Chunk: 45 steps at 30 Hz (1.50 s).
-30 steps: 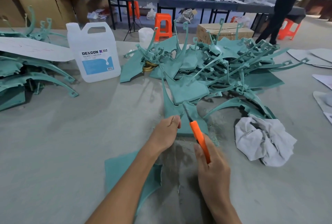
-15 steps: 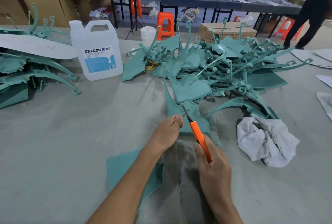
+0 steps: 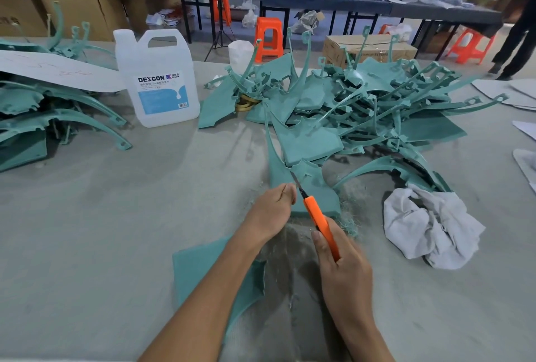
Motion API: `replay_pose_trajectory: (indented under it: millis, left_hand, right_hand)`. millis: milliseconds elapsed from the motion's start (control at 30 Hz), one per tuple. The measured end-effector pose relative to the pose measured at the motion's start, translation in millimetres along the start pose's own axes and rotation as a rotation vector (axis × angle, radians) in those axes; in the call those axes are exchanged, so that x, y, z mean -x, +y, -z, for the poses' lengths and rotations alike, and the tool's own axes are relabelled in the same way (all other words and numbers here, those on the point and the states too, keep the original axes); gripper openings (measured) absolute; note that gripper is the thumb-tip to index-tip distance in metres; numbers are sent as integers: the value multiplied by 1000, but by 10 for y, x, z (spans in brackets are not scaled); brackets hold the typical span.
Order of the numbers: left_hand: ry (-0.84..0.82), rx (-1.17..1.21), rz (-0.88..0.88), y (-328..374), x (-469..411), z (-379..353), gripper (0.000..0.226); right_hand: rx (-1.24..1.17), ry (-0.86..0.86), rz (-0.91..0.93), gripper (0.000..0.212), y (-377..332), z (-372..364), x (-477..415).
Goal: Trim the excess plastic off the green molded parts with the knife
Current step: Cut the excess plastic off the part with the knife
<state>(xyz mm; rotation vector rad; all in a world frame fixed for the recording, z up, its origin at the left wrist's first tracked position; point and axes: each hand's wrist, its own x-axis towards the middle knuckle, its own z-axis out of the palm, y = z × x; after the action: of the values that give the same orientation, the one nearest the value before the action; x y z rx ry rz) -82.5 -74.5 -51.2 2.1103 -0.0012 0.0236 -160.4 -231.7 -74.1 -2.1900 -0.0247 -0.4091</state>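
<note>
Mid-trim: left hand fingers pinch part; right hand fingers wrap knife, blade on part's edge; next, I judge, a steady pull along it

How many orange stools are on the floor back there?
3 clearly: the middle stool in front of the long table, the left stool under it, the right stool near the standing person. An orange scrap between them may be a fourth, half hidden.
</note>
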Motion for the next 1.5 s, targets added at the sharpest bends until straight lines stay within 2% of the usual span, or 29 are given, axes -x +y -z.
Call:
replay_pose_trajectory:
  millis: [133,267,367,467,633,733,767,833,967,1100,1200,1300,1367,1500]
  left_hand:
    - [2,-1,0,2,-5,-11,43]
    - [1,-24,-15,5,-4,-8,39]
    - [-8,-56,-7,-4,9,-10,40]
    - [3,-28,-2,-5,10,-11,39]
    - [65,210,-20,64,38,139,36]
    - [14,263,-41,220,65,357,30]
    - [-8,239,-51,270,75,426,31]
    - [15,100,-56,335,140,547,47]
    - [238,-308,13,204,635,697,60]
    - [172,-599,235,-66,1385,504,100]
    - [151,-687,267,-221,1534,373,117]
    - [144,-710,176,-292,1373,468,113]
    - [81,-706,129,-340,1229,576,109]
    - [-33,-684,80,-445,1053,718,103]
  right_hand:
    - [-17,17,-19,36,-13,-2,5]
    - [-140,146,-151,41,15,47,-24]
    - [-135,130,-70,45,-44,53,20]
    - [-129,84,-69,45,-50,42,16]
    - [-195,143,-137,52,-26,52,-11]
    - [-219,136,-159,52,-22,41,-18]
    - [-233,137,-173,50,-18,44,-19]
    - [-257,153,-176,39,-7,58,-15]
    - [-289,197,-198,26,5,78,-9]
    - [-304,227,-201,25,9,75,4]
    - [-309,203,-171,22,-43,89,20]
    - [-308,149,-138,11,-110,145,42]
    - [-267,69,-95,6,-111,204,93]
    - [-46,-142,16,23,-81,388,147]
